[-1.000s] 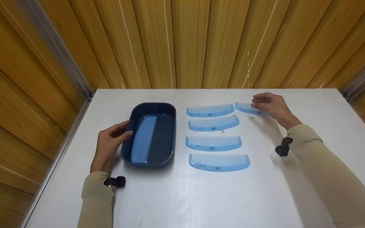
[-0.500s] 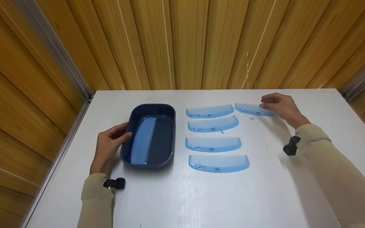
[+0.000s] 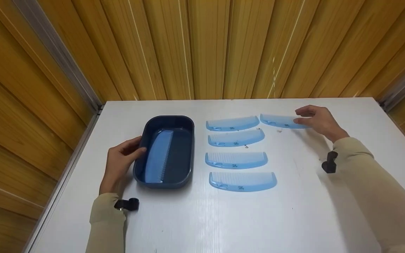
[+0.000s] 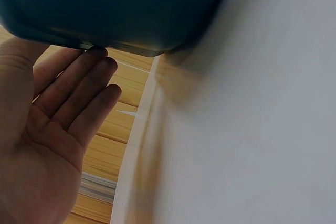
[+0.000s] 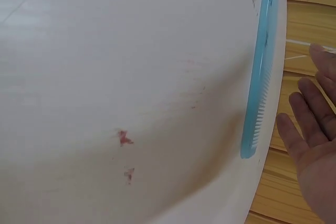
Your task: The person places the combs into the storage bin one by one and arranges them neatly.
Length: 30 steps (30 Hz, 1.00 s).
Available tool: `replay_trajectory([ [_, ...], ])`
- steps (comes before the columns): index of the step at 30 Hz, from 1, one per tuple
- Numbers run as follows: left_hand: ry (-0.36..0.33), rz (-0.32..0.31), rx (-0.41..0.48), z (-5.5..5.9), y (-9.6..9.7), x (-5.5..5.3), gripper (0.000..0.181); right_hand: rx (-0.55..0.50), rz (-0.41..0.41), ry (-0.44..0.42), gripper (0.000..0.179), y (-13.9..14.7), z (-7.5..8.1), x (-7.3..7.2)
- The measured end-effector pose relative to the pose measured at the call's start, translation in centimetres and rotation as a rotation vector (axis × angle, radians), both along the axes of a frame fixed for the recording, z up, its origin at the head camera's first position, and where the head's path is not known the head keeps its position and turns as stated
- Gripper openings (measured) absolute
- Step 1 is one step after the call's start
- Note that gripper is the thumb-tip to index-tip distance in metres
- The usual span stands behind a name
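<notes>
At the left of the head view, my left hand [image 3: 118, 161] holds the near-left wall of a dark blue plastic tray [image 3: 185, 182], thumb over the rim and fingers outside. In the left wrist view, the fingers [image 4: 79, 85] meet the tray's outer side [image 4: 121, 9]. One blue comb [image 3: 158, 156] lies inside the tray, teeth to the right. My right hand [image 3: 322, 121] hovers over the right end of another comb [image 3: 278, 121] at the far right, thumb and fingers apart. The right wrist view shows that hand [image 5: 315, 140] apart from the comb [image 5: 260, 77], which lies flat.
Right of the tray, several light blue combs lie in a column: the farthest comb [image 3: 232, 124], two middle combs [image 3: 236, 138] [image 3: 236, 161], and the nearest comb [image 3: 243, 182]. The white table [image 3: 206, 221] ends at a wood-patterned wall [image 3: 209, 49]. Small marks [image 5: 124, 137] dot its surface.
My right hand has moved rightward along the far comb, and its thumb and fingers have spread apart. The left hand and the tray stay in place.
</notes>
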State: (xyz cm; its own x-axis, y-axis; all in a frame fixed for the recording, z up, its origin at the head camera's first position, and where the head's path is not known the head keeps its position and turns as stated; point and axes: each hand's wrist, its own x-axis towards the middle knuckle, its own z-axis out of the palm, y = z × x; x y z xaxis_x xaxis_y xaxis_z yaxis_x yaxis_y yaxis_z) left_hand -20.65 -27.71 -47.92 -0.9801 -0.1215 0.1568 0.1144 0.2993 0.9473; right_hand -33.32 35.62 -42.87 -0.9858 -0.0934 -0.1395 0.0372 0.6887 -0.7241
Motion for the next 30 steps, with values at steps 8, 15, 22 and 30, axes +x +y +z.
replay_trajectory([
  [8,-0.004,0.01,0.009,-0.1,0.1,0.0,0.045,0.096,0.012,-0.055,0.058,1.1,-0.8,0.0],
  [15,-0.011,0.006,0.003,0.1,0.1,0.0,0.047,0.134,0.01,-0.073,0.061,1.4,-1.2,-0.1],
  [22,0.002,0.0,-0.003,0.1,0.0,0.0,0.046,0.188,0.06,-0.093,0.069,1.7,-1.5,-0.1],
  [30,0.018,-0.01,-0.006,-0.1,0.0,-0.1,0.045,0.219,0.107,-0.053,0.065,2.1,-1.5,0.1],
])
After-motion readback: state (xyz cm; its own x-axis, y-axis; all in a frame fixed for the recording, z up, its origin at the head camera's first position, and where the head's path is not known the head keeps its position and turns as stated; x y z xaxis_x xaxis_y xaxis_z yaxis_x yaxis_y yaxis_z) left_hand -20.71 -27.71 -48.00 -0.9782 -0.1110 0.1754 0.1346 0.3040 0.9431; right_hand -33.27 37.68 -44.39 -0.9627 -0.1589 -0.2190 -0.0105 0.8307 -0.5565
